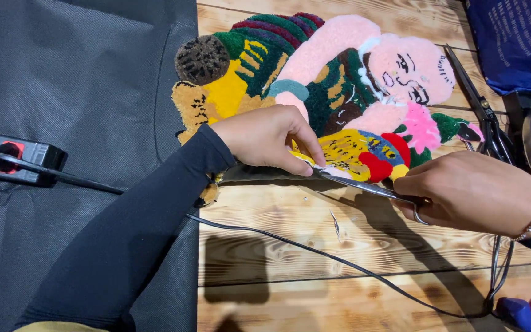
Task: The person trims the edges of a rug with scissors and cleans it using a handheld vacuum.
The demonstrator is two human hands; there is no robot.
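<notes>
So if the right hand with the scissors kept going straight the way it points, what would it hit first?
The right hand points its scissors leftward, tips at the tufted rug's lower edge. First contact would likely be the left hand's fingertips pinching that edge, though depth is unclear.

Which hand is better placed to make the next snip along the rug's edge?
Right, probably. The right hand grips the scissors, their blades at the tufted rug edge. The left hand pinches that edge beside the tips, only steadying it.

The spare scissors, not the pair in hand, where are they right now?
In the head view the spare scissors lie on the wooden table at upper right, between the tufted rug and the blue bag.
</notes>
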